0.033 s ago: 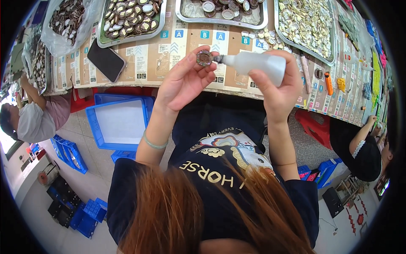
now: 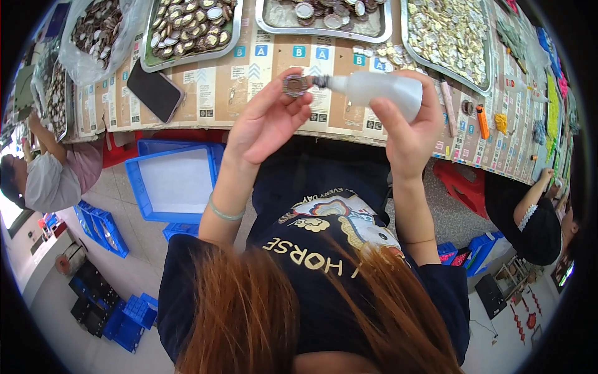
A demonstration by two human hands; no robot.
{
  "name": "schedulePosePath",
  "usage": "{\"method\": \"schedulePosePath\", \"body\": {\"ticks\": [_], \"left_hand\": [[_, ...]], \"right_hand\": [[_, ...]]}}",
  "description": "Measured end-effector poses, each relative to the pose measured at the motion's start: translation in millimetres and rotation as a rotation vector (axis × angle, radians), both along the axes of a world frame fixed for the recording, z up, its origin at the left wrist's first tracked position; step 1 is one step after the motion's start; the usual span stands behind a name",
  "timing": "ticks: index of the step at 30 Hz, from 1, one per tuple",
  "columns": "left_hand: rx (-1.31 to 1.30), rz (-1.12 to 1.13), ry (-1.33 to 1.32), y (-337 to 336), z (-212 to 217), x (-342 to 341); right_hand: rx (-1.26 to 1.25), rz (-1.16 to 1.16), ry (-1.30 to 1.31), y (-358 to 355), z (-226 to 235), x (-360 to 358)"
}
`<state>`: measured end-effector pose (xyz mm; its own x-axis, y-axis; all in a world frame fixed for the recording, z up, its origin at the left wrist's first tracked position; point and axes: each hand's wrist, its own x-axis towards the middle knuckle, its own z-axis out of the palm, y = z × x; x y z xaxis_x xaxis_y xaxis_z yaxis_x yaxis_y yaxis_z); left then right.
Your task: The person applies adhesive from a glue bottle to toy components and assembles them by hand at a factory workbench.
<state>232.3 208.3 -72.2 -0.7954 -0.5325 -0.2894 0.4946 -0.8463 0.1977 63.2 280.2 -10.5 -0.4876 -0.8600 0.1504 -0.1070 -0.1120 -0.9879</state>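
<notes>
In the head view, I see the left hand point(image 2: 265, 128) raised over the near edge of the tabletop point(image 2: 212, 103), its fingers point(image 2: 301, 113) pinching a round brown disc with a scalloped rim point(image 2: 294, 86). The disc sits at the fingertips, between the thumb and index finger, with its round side facing my camera; the remaining fingers curl loosely below it. My right hand point(image 2: 408, 137) is wrapped around a white squeeze bottle point(image 2: 381, 92), thumb on the near side, fingers around the far side. The bottle lies nearly sideways, its dark nozzle point(image 2: 321, 81) pointing left, right at the disc's edge; I can't tell whether they touch. Beyond the hands I have three metal trays point(image 2: 324, 34) of small pieces, and a dark smartphone point(image 2: 156, 91) lies to the left.
</notes>
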Motion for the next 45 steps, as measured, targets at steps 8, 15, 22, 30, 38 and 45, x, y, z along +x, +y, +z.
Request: {"method": "schedulePosePath", "body": {"ticks": [8, 15, 22, 30, 38, 45], "left_hand": [[0.116, 0.084, -0.001, 19.0, -8.2, -10.8], [0.11, 0.007, 0.011, 42.0, -2.5, -48.8], [0.096, -0.03, -0.047, 41.0, -7.8, -63.7], [0.078, -0.04, -0.04, 39.4, -7.7, -66.1], [-0.003, -0.051, -0.119, 36.0, -5.6, -60.9], [0.028, -0.054, -0.073, 37.9, -11.3, -50.6]], "right_hand": [[0.113, -0.067, 0.327, -21.3, -75.1, -18.2], [0.035, 0.015, 0.423, -17.8, -72.2, -38.4], [0.295, -0.178, 1.033, 8.5, -73.0, -104.4], [0.459, -0.044, 0.932, 2.6, -65.4, -105.7], [0.293, 0.1, -0.454, 12.2, -48.4, -32.7], [0.213, 0.048, 0.356, 14.2, -49.0, -23.4]]}}
